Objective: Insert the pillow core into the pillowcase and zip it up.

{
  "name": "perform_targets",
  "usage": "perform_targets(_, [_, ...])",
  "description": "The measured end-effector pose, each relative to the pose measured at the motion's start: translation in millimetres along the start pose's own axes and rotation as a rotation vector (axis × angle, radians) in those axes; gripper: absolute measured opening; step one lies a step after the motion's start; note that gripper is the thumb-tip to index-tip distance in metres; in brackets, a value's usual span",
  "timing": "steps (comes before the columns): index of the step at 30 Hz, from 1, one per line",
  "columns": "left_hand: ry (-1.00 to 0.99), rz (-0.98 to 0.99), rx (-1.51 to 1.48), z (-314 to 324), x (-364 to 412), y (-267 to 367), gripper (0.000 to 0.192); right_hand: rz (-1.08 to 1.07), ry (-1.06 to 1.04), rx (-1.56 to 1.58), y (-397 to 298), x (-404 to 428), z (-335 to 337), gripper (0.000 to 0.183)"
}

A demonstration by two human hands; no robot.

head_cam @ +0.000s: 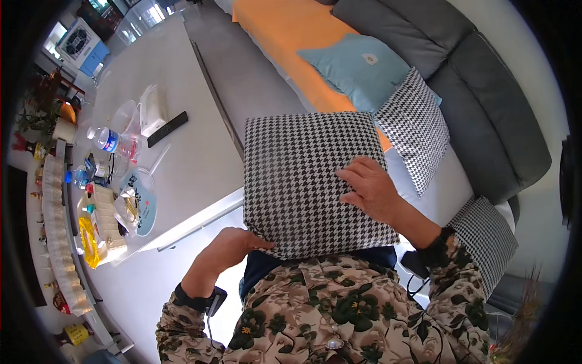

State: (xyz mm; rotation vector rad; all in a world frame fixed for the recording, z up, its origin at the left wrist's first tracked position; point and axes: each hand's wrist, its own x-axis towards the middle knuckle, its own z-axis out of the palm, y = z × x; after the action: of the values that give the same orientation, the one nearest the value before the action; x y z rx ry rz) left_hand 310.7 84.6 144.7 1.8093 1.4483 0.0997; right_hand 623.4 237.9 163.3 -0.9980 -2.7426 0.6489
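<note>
A square black-and-white houndstooth cushion lies before me, its near edge against my floral top. My left hand grips its near left corner, fingers mostly hidden beneath the fabric and thumb on top. My right hand rests on or just over the right part of the cushion, palm down, fingers bent and a little apart; it pinches no fabric that I can see. Just past the cushion's right side, a second houndstooth cushion leans by a light blue pillow on the sofa.
The grey sofa backrest runs along the right, with an orange cover on the seat. Another houndstooth cushion is at lower right. At left, a white table bears a plastic bottle, a black remote control and a blue hand fan.
</note>
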Motion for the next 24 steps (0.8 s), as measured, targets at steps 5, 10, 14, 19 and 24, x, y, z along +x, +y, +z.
perform_targets(5, [-0.349, -0.214, -0.316, -30, 1, 1, 0.032, -0.105, -0.006, -0.273, 10, -13, 46, 0.078])
perform_targets(10, [0.195, -0.066, -0.271, -55, 33, 18, 0.026, -0.078, -0.069, -0.362, 10, -19, 52, 0.078])
perform_targets(14, [0.673, 0.205, 0.237, -8, 95, 37, 0.052, -0.092, -0.061, -0.348, 0, -14, 47, 0.080])
perform_targets(19, [0.368, 0.139, 0.408, 34, 111, 37, 0.068, -0.083, -0.050, -0.305, 5, -21, 51, 0.082])
perform_targets(24, [0.297, 0.057, 0.564, 33, 136, 54, 0.063, -0.063, -0.081, -0.385, 6, -3, 61, 0.077])
